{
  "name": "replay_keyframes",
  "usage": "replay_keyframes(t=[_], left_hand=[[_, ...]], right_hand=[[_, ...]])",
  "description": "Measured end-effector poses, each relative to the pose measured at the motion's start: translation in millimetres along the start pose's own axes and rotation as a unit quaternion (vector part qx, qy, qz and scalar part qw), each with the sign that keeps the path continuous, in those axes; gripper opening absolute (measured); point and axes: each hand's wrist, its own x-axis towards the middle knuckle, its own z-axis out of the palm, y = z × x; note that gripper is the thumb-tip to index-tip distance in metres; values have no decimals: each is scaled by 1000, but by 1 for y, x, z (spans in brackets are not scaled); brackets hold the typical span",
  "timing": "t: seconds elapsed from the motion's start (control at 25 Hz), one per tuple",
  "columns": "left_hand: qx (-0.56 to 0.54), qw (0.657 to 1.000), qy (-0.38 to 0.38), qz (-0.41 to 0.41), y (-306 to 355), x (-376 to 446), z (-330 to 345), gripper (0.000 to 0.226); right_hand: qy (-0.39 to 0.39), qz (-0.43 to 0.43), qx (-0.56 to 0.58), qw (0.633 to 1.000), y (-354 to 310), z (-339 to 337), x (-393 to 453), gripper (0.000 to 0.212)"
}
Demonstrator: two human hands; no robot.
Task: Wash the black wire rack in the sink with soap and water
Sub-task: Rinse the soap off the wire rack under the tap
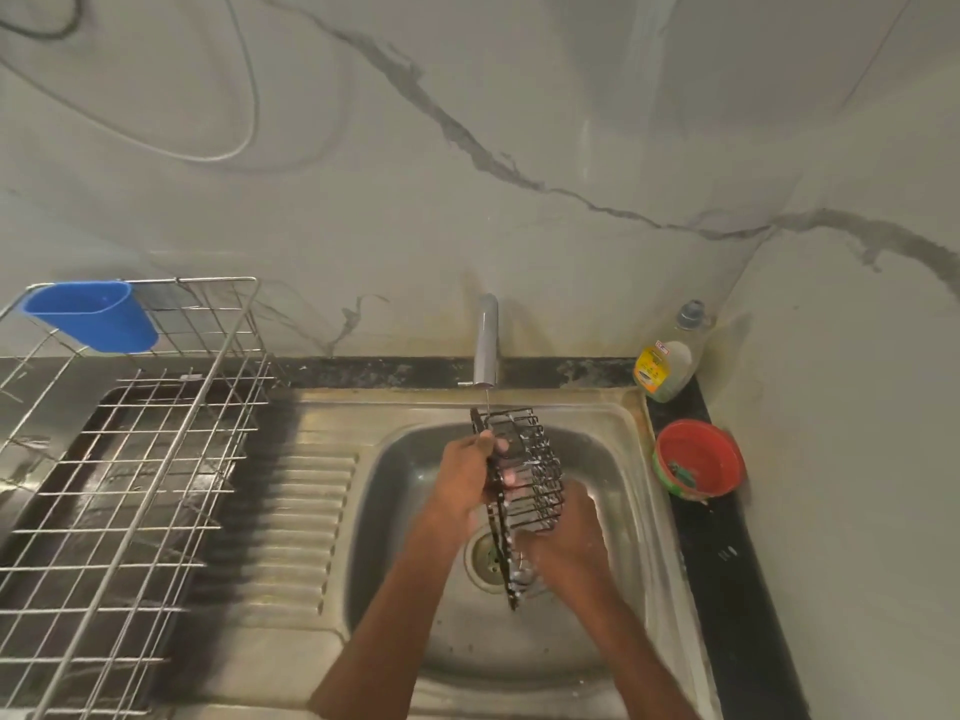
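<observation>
Black wire rack (pixel 524 475), wet and soap-flecked, is held tilted over the sink (pixel 613 423) basin, below the tap (pixel 485 340). Left hand (pixel 467 472) grips its edge; right hand (pixel 566 537) apparently grips its lower side.

Wall (pixel 519 122) pale marble-look, grey veins running left to right; corner at right. Black counter (pixel 727 553) along wall and right side. Wire drainer (pixel 119 459) on counter's left end, blue cup (pixel 93 317) hung at its far edge. Soap bottle (pixel 667 363) in far right corner, red bowl (pixel 701 459) just nearer. Dim, even light.
</observation>
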Motion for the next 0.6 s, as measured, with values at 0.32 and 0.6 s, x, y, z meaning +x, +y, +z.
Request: replay_keyframes(t=[0.32,0.6], left_hand=[[111,986,-61,106,15,3,-63,29],[9,996,33,83,34,33,-85,25]], right_hand=[[11,-7,171,985,-46,-34,18,20],[-77,60,181,979,-94,-19,15,53]])
